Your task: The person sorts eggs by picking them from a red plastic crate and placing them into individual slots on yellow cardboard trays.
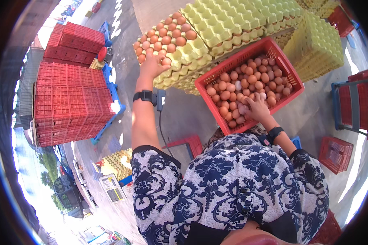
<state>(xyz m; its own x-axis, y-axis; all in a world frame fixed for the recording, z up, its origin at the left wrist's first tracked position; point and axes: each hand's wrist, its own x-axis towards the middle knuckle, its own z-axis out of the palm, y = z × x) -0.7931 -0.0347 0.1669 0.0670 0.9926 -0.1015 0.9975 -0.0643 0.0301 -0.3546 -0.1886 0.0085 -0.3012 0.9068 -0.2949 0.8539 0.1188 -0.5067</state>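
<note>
My left hand (153, 65) is at the near left corner of a yellow-green egg tray (190, 53), its fingers among the brown eggs. An egg (166, 61) shows between its thumb and fingers; whether it is gripped is unclear. Brown eggs (166, 39) fill the tray's far left part, and its near right cups are bare. My right hand (259, 110) reaches into a red plastic crate (211, 102) of loose brown eggs (248, 79). Its fingertips touch eggs near the crate's front side, partly hiding them, so a grip cannot be made out.
Stacked egg trays (225, 20) stand behind the crate, with a tall stack of trays (317, 46) to its right. Red crates (70, 101) are piled on a blue pallet (112, 88) at left. A cable (161, 125) hangs from a device on my left wrist.
</note>
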